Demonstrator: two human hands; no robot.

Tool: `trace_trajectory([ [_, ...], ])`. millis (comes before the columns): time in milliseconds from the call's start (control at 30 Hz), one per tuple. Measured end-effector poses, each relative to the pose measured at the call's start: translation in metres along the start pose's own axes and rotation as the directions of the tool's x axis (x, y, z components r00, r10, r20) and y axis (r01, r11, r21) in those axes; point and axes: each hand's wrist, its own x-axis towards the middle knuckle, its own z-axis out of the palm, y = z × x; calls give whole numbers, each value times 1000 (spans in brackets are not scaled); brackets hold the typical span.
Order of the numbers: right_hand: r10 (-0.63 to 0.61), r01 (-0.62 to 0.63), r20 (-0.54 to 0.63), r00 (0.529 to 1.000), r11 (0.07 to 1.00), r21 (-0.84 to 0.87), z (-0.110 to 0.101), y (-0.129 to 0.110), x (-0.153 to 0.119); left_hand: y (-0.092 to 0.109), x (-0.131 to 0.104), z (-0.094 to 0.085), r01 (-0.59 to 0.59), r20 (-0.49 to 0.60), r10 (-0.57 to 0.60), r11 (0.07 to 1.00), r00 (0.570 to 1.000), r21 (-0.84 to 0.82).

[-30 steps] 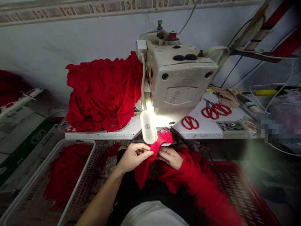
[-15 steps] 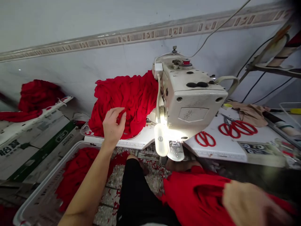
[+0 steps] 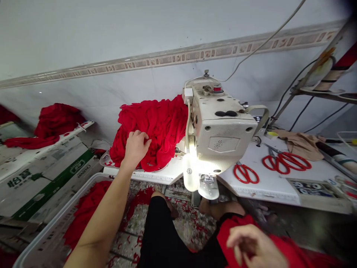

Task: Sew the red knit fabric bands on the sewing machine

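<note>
My left hand [image 3: 136, 147] is at the front of a heaped pile of red cloth pieces [image 3: 156, 123], left of the sewing machine [image 3: 221, 139]. Its thumb and fingers are bent together in a pinch on the red cloth; the fingertips are partly hidden. Low on the right, my right hand [image 3: 255, 245] is above a red cloth [image 3: 295, 251] draped over my right thigh. Its fingers are loosely curled and apart, and nothing shows between them. The machine's lamp [image 3: 191, 173] is lit beside the needle area.
Red-handled scissors [image 3: 287, 162] and a smaller red-handled pair [image 3: 245, 174] lie on the white table right of the machine. A white plastic basket [image 3: 52, 223] with red cloth stands at lower left. Red scraps litter the floor. A thread stand [image 3: 320, 91] rises at right.
My right hand has moved left and its fingers have turned into view, away from the red cloth's folds. That cloth has shifted right across my lap. The left hand stays at the pile.
</note>
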Motion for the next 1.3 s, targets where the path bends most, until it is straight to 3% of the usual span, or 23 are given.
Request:
trace_trajectory([
  [100,-45,28,106,993,987,156,38,33,44,-4,5,-6,15,55,-8,991,998,-131],
  [167,-42,22,110,993,983,180,56,39,71,-2,7,-19,37,8,-36,942,999,-333],
  [300,-77,88,-85,993,987,131,64,26,102,21,-10,-57,-3,-155,-141,731,978,-683],
  [367,-124,149,-204,971,982,114,64,16,112,42,-32,-76,25,-103,-176,605,979,-796],
  [467,-184,235,-324,928,964,125,74,8,124,74,-76,-86,91,43,-112,470,993,-878],
  [567,-163,214,-262,951,960,183,97,8,132,94,-112,-70,236,250,-36,480,968,-845],
  [667,-2,2,0,1000,986,167,113,16,130,99,-136,-33,329,399,-17,598,917,-731],
  [733,86,-87,32,996,995,56,111,23,125,95,-149,-9,393,462,-38,589,886,-706],
  [833,68,-78,-159,985,995,-57,95,31,119,88,-167,9,615,628,-87,342,773,-710],
  [900,14,-60,-259,966,984,-169,85,32,117,87,-175,7,735,726,-121,167,677,-657],
  [967,-17,-87,-270,963,926,-369,85,32,117,89,-177,-1,786,774,-140,66,617,-615],
  [1033,3,-125,-229,973,843,-522,94,33,116,92,-175,-9,788,779,-138,18,611,-615],
  [1167,28,-140,-192,981,787,-601,107,35,106,93,-166,-9,722,710,-174,10,682,-691],
  [1233,-12,-129,-240,971,814,-566,101,31,99,88,-165,-2,677,654,-228,33,721,-735],
  [1300,-28,-94,-321,947,929,-359,88,23,91,86,-169,6,669,642,-237,52,729,-741],
])
